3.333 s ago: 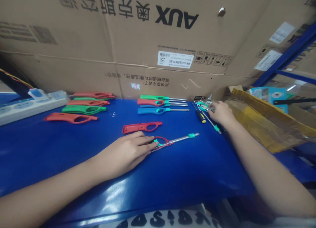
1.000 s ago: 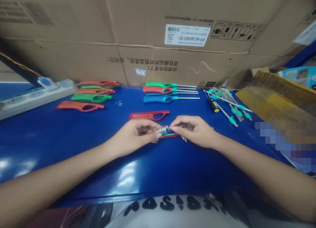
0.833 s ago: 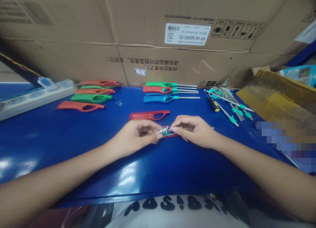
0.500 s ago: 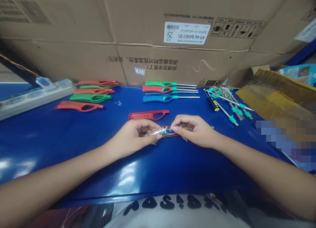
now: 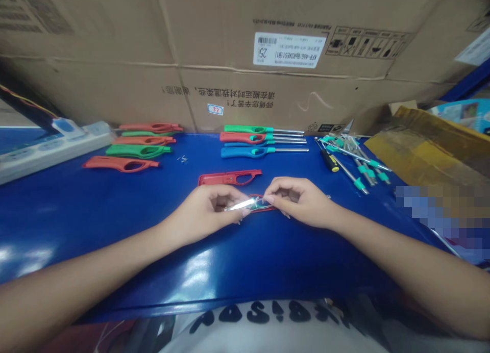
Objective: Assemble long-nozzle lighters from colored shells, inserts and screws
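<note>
My left hand [image 5: 209, 210] is closed around the left end of a partly built gas lighter, its red shell half [image 5: 264, 209] lying open side up. A shiny silvery tank-like part [image 5: 241, 205] shows between the thumb and fingers. Next to it inside the shell sits a small green piece [image 5: 255, 206]. At the right end, my right hand [image 5: 302, 200] is closed, with thumb and fingertips pinched at the shell beside a thin wire or tube; exactly what the tips grip is hidden. Just beyond the hands lies another red lighter shell half [image 5: 214, 179].
Orange and green lighter shells [image 5: 122, 164] lie at left by a white power strip [image 5: 49, 151]. Lighters with metal rods [image 5: 245, 152] rest at the back. At right are loose rods [image 5: 360, 184], a screwdriver [image 5: 329, 161] and a yellow-brown package [image 5: 424, 144]. Cardboard [image 5: 214, 47] stands behind.
Both hands stay in nearly the same place and grip. The silvery part has tilted slightly and now catches a bright reflection. The view has shifted a little.
</note>
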Available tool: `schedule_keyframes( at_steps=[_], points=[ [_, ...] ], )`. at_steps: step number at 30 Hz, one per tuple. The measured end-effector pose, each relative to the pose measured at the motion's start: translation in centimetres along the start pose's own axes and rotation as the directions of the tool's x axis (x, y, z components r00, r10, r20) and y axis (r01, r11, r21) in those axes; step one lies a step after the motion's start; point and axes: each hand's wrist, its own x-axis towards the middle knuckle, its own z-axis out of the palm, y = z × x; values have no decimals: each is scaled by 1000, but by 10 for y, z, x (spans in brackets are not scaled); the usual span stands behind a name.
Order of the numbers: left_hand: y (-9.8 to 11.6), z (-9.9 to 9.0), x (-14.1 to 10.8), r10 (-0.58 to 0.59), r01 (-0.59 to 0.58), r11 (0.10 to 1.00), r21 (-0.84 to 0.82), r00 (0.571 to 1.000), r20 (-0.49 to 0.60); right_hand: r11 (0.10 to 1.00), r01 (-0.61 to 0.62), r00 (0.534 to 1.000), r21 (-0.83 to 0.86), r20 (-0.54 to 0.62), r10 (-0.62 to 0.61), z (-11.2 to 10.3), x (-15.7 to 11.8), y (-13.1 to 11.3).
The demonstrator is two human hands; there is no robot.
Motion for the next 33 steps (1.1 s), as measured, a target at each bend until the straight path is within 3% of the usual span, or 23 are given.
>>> schedule_keyframes(
  at_steps=[33],
  points=[
    [-4, 3, -3, 61, -55, 987, 154, 998, -35, 988, 54, 997, -146, -54, -63, 8, 0, 0]
  ],
)
